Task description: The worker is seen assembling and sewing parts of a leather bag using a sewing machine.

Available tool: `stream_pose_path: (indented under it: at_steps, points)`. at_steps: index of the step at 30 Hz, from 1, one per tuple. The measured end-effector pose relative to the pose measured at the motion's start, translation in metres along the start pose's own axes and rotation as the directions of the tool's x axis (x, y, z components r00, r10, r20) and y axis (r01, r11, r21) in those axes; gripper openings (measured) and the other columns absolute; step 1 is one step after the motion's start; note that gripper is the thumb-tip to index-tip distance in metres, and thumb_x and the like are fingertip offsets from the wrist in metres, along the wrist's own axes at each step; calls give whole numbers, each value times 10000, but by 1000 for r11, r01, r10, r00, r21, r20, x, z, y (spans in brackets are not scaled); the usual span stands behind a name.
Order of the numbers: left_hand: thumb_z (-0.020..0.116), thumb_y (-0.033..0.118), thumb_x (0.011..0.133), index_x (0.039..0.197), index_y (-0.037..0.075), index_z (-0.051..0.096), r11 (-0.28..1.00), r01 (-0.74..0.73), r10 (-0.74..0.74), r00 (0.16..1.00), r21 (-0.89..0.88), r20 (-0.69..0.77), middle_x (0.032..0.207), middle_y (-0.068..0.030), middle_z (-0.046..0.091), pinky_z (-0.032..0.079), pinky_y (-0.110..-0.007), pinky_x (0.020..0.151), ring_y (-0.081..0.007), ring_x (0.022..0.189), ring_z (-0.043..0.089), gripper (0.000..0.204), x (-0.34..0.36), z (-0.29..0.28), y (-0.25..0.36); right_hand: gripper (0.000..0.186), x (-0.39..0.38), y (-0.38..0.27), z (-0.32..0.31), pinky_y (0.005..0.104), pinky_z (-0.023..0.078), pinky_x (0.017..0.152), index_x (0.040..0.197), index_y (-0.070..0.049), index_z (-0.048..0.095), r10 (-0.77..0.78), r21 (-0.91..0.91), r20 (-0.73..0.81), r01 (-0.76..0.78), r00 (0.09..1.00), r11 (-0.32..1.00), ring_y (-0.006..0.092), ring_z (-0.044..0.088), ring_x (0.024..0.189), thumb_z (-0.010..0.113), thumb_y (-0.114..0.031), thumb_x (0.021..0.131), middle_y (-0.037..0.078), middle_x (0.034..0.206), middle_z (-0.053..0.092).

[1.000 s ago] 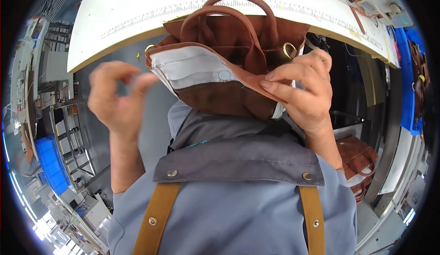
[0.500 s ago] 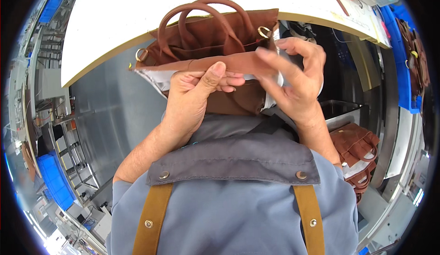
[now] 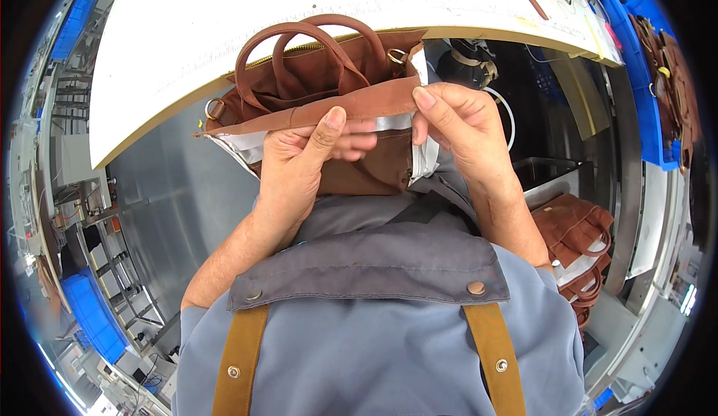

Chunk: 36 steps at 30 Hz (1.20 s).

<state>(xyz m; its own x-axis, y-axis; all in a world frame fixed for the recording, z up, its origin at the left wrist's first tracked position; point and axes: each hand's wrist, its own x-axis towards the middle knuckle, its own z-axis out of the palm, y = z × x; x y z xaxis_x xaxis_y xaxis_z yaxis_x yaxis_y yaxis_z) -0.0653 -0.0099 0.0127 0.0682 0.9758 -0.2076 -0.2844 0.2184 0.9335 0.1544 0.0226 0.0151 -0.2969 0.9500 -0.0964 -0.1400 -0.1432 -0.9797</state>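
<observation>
A reddish-brown handbag (image 3: pixel 314 76) with two looped handles, a brass zip and metal rings rests between my lap and the table edge. Along its near side runs a brown top edge strip, with white lining and a darker brown panel below. My left hand (image 3: pixel 303 154) grips this edge near its middle, thumb on top and fingers underneath. At the bag's right corner, my right hand (image 3: pixel 464 121) pinches the same edge between thumb and fingers. Some of the right fingers are hidden behind the hand.
Beyond the bag stretches a white worktable (image 3: pixel 179 35). To my right, more brown bags (image 3: pixel 572 229) are piled low down, and a blue bin (image 3: pixel 636 79) stands farther off beside hanging brown bags. A blue crate (image 3: pixel 93 315) sits at the lower left.
My right hand, blurred and lifted with fingers apart before, has come down onto the bag's right corner and now pinches it. The bag and both hands appear shifted slightly left.
</observation>
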Motion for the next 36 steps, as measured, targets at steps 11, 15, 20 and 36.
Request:
stream_pose_path:
  at_steps: [11, 15, 20, 36]
  points:
    - [809, -6, 770, 921, 33, 767, 106, -762, 590, 565, 638, 577, 911, -65, 675, 501, -237, 581, -153, 676, 637, 162, 28, 23, 41, 274, -1, 5, 6, 217, 458, 677, 995, 6, 729, -87, 29, 58, 85, 995, 996, 47, 586, 731, 602, -231, 1043, 1, 740, 682]
    - [806, -5, 778, 912, 32, 770, 242, -716, 551, 657, 655, 515, 905, -63, 692, 523, -235, 588, -125, 704, 661, 144, 32, 25, 32, 267, -2, 3, 4, 227, 472, 716, 994, 10, 722, -76, 53, 71, 72, 995, 996, 56, 598, 763, 580, -209, 1050, 10, 772, 689]
    - [804, -11, 777, 917, 34, 774, 290, -707, 551, 674, 645, 492, 904, -58, 711, 526, -220, 574, -98, 708, 665, 150, 34, 22, 29, 233, 0, 3, -5, 233, 474, 752, 1011, 19, 697, -81, -24, 177, 87, 981, 996, 51, 604, 792, 550, -160, 1043, 19, 807, 703]
    - [819, -13, 749, 894, 21, 754, 105, -744, 589, 581, 660, 562, 896, -72, 706, 552, -258, 590, -157, 734, 689, 163, 31, 33, 32, 249, 3, 9, -6, 245, 501, 774, 1130, 29, 697, -141, 9, 221, 142, 965, 990, 73, 643, 827, 540, -141, 1040, 42, 825, 729]
